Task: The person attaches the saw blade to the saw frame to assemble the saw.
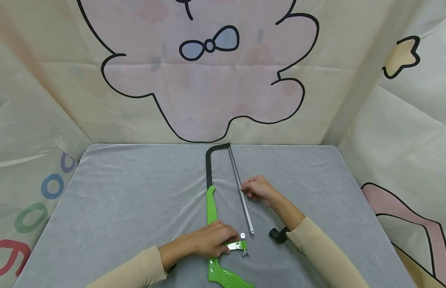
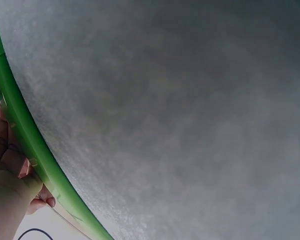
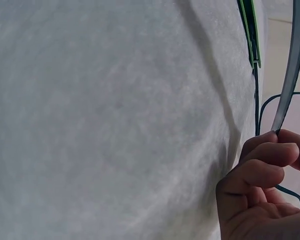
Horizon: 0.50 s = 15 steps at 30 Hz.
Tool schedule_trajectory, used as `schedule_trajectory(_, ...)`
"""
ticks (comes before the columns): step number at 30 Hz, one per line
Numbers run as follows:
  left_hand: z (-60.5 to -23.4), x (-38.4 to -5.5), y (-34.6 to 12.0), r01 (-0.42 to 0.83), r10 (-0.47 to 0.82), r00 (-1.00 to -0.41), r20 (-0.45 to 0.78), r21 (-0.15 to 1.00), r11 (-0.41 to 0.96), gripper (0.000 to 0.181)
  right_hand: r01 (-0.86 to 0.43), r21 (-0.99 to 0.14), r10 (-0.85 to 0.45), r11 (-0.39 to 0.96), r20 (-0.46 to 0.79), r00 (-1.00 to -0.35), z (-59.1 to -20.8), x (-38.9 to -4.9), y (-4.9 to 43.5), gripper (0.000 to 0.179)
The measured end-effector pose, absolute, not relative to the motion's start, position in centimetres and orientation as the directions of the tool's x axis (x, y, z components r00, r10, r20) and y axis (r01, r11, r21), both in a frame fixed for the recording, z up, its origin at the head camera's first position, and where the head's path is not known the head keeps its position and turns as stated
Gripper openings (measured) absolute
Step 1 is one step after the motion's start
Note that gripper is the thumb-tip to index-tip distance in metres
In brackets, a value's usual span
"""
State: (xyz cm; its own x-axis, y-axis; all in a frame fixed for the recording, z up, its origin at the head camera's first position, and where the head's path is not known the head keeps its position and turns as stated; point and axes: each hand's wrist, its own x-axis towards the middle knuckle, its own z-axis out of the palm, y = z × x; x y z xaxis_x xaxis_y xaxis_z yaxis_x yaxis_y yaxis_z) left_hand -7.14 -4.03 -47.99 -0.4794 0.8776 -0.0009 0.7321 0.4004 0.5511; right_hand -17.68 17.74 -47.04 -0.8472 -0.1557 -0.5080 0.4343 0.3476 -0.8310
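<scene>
A hacksaw with a green handle and a black front bow lies lengthwise on the cloth. Its thin grey blade meets the bow at the far tip, while the near end lies free, apart from the green blade holder with a wing nut. My left hand grips the green frame beside that holder; in the left wrist view, its fingers wrap behind the green bar. My right hand pinches the blade near mid-length. The right wrist view shows the toothed blade rising from thumb and fingertips.
Grey cloth covers the table. A black strap or band piece shows beside the right sleeve. Printed fabric walls stand behind the table and at both sides; the saw's far tip reaches the back edge.
</scene>
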Motion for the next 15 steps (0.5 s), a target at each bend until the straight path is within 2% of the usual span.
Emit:
schedule_trajectory(7,-47.90,-7.18,-3.93,0.726,0.879,-0.478,-0.005,0.561,0.398,0.030,0.448,-0.831,-0.170,0.330,-0.520,-0.837,-47.00,-17.70,17.46,0.014)
schedule_trajectory(15,-47.95,-7.14,-3.84,0.727,0.879,-0.476,-0.006,0.559,0.398,0.029,0.430,-0.841,-0.201,0.328,-0.507,-0.838,-46.92,-17.40,17.28,0.022)
